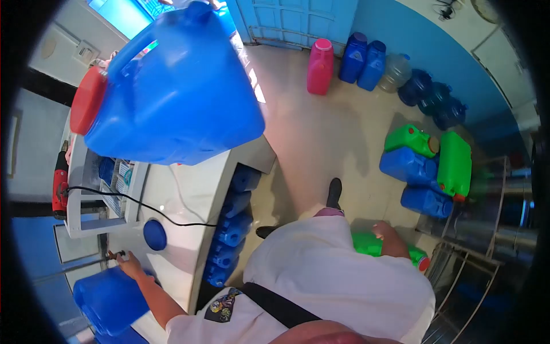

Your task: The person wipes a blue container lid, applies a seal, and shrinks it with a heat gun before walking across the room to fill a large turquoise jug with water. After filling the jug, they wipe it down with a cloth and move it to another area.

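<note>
My left hand (130,265) reaches to the left wall, its fingers closed around the small black handle of a tap (118,254) on a thin metal pipe. Just below that hand, a blue jug (110,298) stands by the counter edge. A round blue lid (154,235) lies on the white counter (182,252) beside my left forearm. My right hand (387,234) hangs at my side with loosely curled fingers and nothing visible in it. Beneath it a green jug (366,243) with a red cap lies on the floor, partly hidden by my arm and clothing.
A large blue jug (177,92) with a red cap looms close at upper left. Blue containers (232,235) line the counter's underside. Jugs and round bottles (395,71) stand along the blue wall. Green and blue jugs (409,163) are piled near a metal rack (467,258).
</note>
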Action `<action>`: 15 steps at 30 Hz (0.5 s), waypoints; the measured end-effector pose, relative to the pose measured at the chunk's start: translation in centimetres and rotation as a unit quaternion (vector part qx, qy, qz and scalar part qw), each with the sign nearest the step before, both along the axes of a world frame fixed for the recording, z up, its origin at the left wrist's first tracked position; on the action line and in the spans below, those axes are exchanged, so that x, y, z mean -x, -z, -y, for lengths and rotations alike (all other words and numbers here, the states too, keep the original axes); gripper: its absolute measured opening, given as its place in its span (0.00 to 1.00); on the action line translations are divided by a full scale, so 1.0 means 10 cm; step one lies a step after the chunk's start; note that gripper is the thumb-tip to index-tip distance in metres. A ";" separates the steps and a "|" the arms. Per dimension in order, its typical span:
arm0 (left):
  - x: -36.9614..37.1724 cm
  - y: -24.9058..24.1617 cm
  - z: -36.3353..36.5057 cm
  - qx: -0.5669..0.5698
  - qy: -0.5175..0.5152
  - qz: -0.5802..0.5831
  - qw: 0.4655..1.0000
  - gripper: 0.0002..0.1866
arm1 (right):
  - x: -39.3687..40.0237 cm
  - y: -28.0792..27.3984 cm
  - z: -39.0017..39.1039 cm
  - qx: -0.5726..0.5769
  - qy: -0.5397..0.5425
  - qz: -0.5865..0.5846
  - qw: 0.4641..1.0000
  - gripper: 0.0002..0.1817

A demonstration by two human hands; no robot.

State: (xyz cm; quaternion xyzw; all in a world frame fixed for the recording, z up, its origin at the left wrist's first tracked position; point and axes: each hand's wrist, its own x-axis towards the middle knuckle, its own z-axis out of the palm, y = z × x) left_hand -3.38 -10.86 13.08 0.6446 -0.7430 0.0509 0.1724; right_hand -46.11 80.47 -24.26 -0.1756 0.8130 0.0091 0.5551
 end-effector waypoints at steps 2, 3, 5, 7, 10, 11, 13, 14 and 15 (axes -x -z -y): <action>0.01 0.14 -0.50 0.045 -0.008 -0.002 0.999 0.25 | 0.36 0.76 -0.25 0.228 -0.062 -0.146 0.961 0.08; 0.16 0.08 -0.90 0.010 -0.014 -0.001 1.000 0.24 | 0.70 0.90 -0.26 0.267 -0.188 -0.178 0.928 0.08; 0.22 0.18 -1.57 -0.010 -0.021 -0.034 0.999 0.21 | 1.33 0.87 0.19 0.211 -0.352 -0.204 0.889 0.10; 0.49 0.16 -2.32 -0.078 -0.005 0.084 0.993 0.19 | 1.91 0.57 0.62 0.135 0.070 -0.116 0.982 0.13; 1.15 0.09 -3.20 -0.276 0.079 0.110 0.951 0.19 | 2.74 0.50 0.98 0.170 0.136 -0.160 0.963 0.13; 1.24 0.25 -3.25 -0.389 0.123 0.176 0.896 0.21 | 2.95 0.32 1.13 0.216 0.169 -0.171 0.946 0.14; 1.36 0.51 -3.36 -0.569 0.172 0.257 0.762 0.24 | 3.35 0.06 1.41 0.270 0.198 -0.188 0.924 0.15; 1.48 0.60 -3.45 -0.609 0.161 0.257 0.733 0.24 | 3.53 0.06 1.47 0.257 0.193 -0.163 0.933 0.16; 1.65 0.70 -3.48 -0.637 0.147 0.252 0.714 0.25 | 3.71 0.08 1.51 0.242 0.198 -0.141 0.939 0.18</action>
